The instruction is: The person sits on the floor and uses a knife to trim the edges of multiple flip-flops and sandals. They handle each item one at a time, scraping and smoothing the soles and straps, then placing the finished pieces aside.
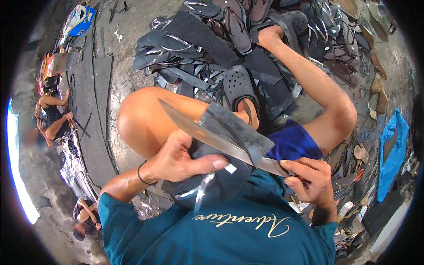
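Note:
My right hand (309, 177) is closed round the handle end of a long knife (207, 134). Its wide steel blade points to the upper left and crosses above my bent leg. My left hand (179, 161) grips a dark flip-flop (221, 179) with shiny silvery straps, the thumb lying on the sole near a small white label. Against the blade, over my leg, rests a worn grey rubbery piece (236, 128); whether it is fixed to something beneath, I cannot tell. Part of the flip-flop is hidden by my hand and the knife.
Ahead lies a heap of dark flip-flops (172, 44) and black rubber offcuts (260, 66). A perforated clog (238, 84) is on my foot. Long dark sheets (95, 101) cover the floor at left, beyond which two people sit. Blue plastic (391, 154) lies at right among scraps.

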`<state>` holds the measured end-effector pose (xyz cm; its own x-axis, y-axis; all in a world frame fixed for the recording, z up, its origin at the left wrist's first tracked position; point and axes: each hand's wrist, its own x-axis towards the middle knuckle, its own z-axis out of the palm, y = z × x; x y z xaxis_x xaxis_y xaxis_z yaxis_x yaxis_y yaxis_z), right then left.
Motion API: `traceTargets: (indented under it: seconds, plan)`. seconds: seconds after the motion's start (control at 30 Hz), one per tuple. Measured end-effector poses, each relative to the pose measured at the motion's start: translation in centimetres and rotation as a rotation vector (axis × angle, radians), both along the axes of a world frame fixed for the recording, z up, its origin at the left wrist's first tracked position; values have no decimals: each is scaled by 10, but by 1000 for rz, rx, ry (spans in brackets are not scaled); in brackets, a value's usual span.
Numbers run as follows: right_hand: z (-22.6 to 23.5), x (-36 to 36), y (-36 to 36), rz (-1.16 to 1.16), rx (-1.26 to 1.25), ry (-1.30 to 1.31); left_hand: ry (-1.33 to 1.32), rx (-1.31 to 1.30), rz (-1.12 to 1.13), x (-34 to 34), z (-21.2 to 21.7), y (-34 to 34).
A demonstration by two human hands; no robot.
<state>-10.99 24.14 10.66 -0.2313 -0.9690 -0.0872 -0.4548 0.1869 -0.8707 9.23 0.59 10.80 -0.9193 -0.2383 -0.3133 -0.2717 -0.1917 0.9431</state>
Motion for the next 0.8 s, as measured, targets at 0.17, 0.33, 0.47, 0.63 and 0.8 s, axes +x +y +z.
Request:
traceTargets:
  seconds: [0.17, 0.33, 0.47, 0.63, 0.8]
  plan:
    - [6, 1, -19, 29, -10, -84, 9, 65, -20, -8, -3, 14]
    - [-4, 3, -45, 72, -119, -183, -28, 64, -53, -16, 9, 21]
    - [-19, 10, -72, -88, -389, -578, -133, -899, -459, -56, 72, -37]
    - [-37, 13, -101, -273, -649, -827, 186, -978, -147, -29, 113, -51]
    - [-53, 29, -103, -310, -632, -778, 155, 257, 161, 1, -1, 55]
